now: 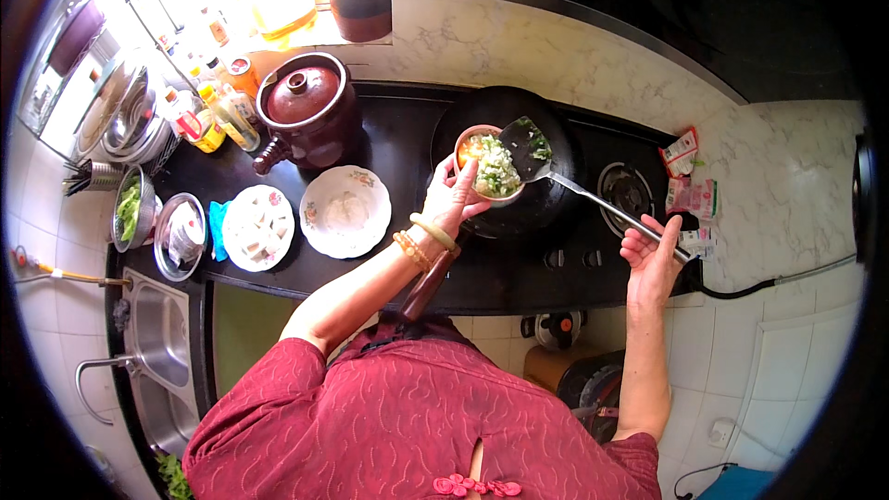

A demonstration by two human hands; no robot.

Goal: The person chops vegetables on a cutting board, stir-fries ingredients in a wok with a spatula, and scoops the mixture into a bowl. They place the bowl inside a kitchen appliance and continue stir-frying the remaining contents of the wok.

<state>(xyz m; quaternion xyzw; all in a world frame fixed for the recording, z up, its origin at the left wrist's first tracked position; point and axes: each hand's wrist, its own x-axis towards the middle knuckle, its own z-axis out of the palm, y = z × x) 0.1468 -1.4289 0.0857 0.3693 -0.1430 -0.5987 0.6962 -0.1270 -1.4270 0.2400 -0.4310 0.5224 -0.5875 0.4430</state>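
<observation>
My left hand (453, 196) holds a small pinkish bowl (475, 129) over the black wok (531, 215). Chopped green and white pieces (496, 168) fill the bowl, with something orange at its far left. My right hand (653, 257) grips the handle of a metal spatula (601, 204). The spatula's blade lies at the bowl's right rim and carries some chopped greens (538, 142); whether blade and rim touch I cannot tell. Below my left wrist, the wok's wooden handle (427, 285) points towards me. Most of the wok's inside is dark, so its contents are hard to make out.
Left of the wok stand a floral plate (346, 239), a plate of white chunks (239, 253) and a lidded clay pot (312, 132). Several bottles (233, 114) crowd the back left. A second burner (626, 189) and packets (691, 198) are at right, a sink (163, 333) at far left.
</observation>
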